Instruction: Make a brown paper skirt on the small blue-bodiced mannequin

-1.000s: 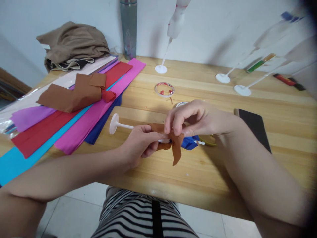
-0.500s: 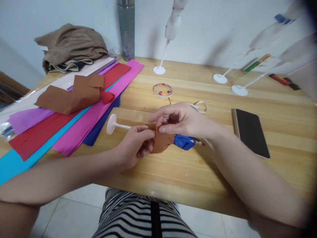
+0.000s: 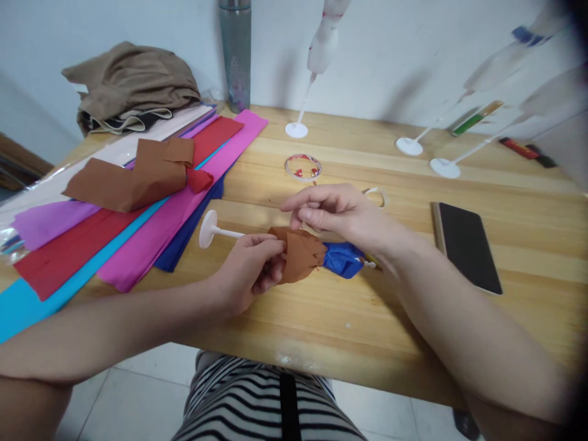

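The left hand (image 3: 250, 269) lies low, thumb and forefinger pinched on the left edge of a brown wrap (image 3: 301, 257). To its right, the right hand (image 3: 342, 217) hangs above that wrap, wrist bent, forefinger extended; I can't tell whether thumb and fingertips meet.

The piece lies sideways: a white stand (image 3: 208, 229) pokes out left of the left fingers, its stem running in behind them. The brown wrap spreads between and below the two sets of fingers, gathers narrow on the right, and meets a crumpled blue wrap (image 3: 342, 259) below the right palm.

Well left of the fingers, coloured sheets (image 3: 142, 245) fan over the wooden table (image 3: 285, 318). Beyond the right fingertips sit a clear ring (image 3: 303, 167) with red bits and, against the white wall (image 3: 367, 73), upright stands. A dark phone (image 3: 468, 245) lies right of the right hand.
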The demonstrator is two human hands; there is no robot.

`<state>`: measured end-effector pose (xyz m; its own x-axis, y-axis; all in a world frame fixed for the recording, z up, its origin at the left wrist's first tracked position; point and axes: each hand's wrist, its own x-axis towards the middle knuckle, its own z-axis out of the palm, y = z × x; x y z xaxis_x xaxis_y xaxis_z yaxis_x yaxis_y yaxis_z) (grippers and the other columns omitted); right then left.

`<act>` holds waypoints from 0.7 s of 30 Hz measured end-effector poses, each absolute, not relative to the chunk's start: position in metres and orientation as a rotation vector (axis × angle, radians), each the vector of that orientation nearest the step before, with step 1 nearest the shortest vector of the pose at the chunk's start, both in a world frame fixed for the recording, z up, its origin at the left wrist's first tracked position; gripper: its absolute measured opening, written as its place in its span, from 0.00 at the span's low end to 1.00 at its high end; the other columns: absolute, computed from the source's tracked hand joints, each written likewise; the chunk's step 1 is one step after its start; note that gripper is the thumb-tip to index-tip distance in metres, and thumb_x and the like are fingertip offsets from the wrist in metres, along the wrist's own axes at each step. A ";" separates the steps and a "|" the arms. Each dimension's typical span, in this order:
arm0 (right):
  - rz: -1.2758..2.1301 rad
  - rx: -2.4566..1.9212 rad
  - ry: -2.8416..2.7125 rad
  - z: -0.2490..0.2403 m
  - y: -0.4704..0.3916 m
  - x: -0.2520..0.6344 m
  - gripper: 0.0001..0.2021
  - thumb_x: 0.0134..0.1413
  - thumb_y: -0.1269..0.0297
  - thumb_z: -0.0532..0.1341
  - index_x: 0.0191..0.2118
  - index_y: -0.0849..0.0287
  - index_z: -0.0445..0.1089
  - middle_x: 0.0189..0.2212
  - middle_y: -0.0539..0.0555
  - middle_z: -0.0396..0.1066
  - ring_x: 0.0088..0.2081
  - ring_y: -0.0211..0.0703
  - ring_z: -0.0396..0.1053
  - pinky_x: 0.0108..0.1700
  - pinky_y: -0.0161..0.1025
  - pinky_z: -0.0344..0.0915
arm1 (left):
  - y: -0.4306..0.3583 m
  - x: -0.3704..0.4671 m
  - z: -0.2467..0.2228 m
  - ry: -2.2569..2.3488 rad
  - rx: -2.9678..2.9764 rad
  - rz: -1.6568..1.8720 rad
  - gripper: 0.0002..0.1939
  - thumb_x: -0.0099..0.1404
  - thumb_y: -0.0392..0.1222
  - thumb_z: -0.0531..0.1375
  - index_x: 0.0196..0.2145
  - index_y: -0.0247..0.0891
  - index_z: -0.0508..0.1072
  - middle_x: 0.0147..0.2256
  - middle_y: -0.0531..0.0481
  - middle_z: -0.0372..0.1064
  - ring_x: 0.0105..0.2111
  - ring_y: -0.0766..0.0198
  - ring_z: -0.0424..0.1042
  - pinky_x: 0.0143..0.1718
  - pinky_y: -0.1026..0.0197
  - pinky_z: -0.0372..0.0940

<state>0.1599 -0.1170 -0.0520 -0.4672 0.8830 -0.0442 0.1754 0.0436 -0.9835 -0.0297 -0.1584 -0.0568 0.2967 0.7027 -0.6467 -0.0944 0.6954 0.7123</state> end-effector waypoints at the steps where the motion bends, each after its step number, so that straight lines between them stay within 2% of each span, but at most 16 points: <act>1: 1.462 -1.075 -1.717 -0.051 -0.116 0.163 0.08 0.59 0.62 0.66 0.43 0.57 0.78 0.32 0.53 0.77 0.31 0.40 0.71 0.33 0.38 0.66 | -0.158 -0.030 -0.057 1.160 0.628 0.579 0.17 0.61 0.36 0.57 0.15 0.38 0.62 0.11 0.56 0.59 0.10 0.75 0.51 0.13 0.69 0.41; 5: 1.504 -1.075 -1.772 -0.048 -0.113 0.170 0.09 0.60 0.62 0.66 0.44 0.58 0.78 0.32 0.53 0.77 0.32 0.40 0.71 0.34 0.38 0.66 | -0.158 -0.032 -0.059 1.150 0.650 0.577 0.17 0.61 0.38 0.58 0.15 0.39 0.61 0.12 0.56 0.59 0.10 0.75 0.51 0.14 0.69 0.40; 12: 1.637 -1.001 -1.837 -0.046 -0.115 0.171 0.15 0.53 0.65 0.70 0.48 0.55 0.78 0.29 0.48 0.73 0.30 0.37 0.67 0.33 0.35 0.66 | -0.160 -0.035 -0.062 1.104 0.700 0.583 0.14 0.57 0.42 0.59 0.17 0.39 0.62 0.12 0.56 0.60 0.10 0.75 0.52 0.14 0.69 0.41; 17: 1.671 -1.002 -1.876 -0.043 -0.116 0.173 0.18 0.49 0.66 0.71 0.49 0.56 0.78 0.31 0.50 0.74 0.31 0.38 0.69 0.33 0.36 0.67 | -0.161 -0.036 -0.063 1.093 0.723 0.571 0.14 0.56 0.43 0.59 0.17 0.39 0.63 0.13 0.56 0.60 0.11 0.75 0.52 0.14 0.68 0.41; 21: 1.624 -1.036 -1.860 -0.048 -0.115 0.169 0.15 0.50 0.65 0.70 0.46 0.56 0.78 0.28 0.49 0.73 0.29 0.37 0.68 0.32 0.35 0.66 | -0.160 -0.038 -0.066 1.099 0.739 0.545 0.19 0.61 0.53 0.57 0.19 0.39 0.63 0.14 0.54 0.60 0.12 0.73 0.53 0.14 0.67 0.42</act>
